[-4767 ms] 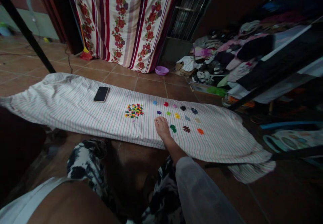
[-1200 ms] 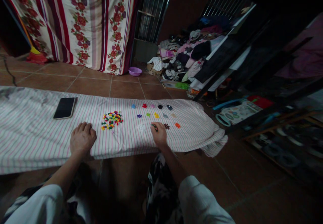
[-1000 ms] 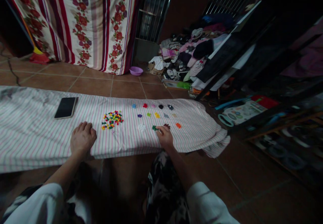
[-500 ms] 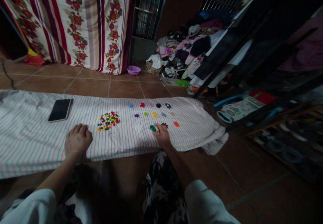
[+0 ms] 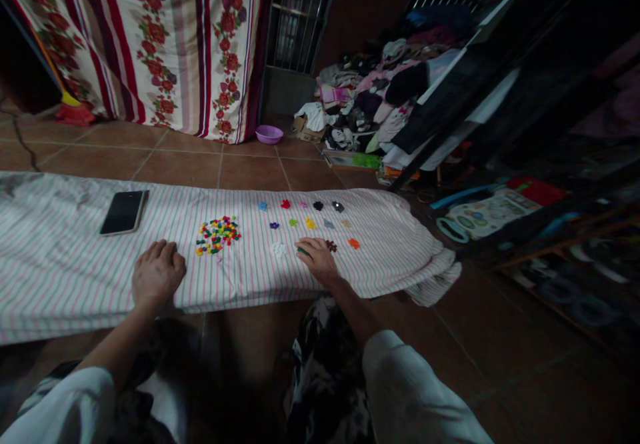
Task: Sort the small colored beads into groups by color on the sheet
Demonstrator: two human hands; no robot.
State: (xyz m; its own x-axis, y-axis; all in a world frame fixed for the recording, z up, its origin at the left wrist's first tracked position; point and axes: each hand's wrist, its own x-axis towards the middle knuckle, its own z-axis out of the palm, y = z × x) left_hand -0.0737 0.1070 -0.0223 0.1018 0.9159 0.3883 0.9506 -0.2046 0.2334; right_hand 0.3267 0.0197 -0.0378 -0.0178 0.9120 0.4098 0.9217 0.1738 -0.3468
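Observation:
My right hand (image 5: 319, 259) lies over the small pile of green pieces (image 5: 302, 251), its fingers stretched out across them and hiding most of the pile. Just right of it is a dark brown pile (image 5: 331, 246), and to its left a white pile (image 5: 279, 250). My left hand (image 5: 157, 272) rests palm down on the striped cloth (image 5: 260, 277), fingers lying on it and nothing seen in them. Between the hands sits a larger heap of mixed-colour small pieces (image 5: 218, 234), with one pale pink piece (image 5: 219, 259) just below it.
Farther back are little single-colour piles, among them red (image 5: 285, 204), black (image 5: 318, 205), yellow (image 5: 310, 223) and orange (image 5: 353, 243). A phone (image 5: 123, 213) lies at left. Beyond are a purple basin (image 5: 269, 135) and heaped clothes (image 5: 370, 97).
My right hand has gone from fingertips at the green pile's edge to lying flatter over it, covering most of it. The left hand stays in place; the view has shifted slightly.

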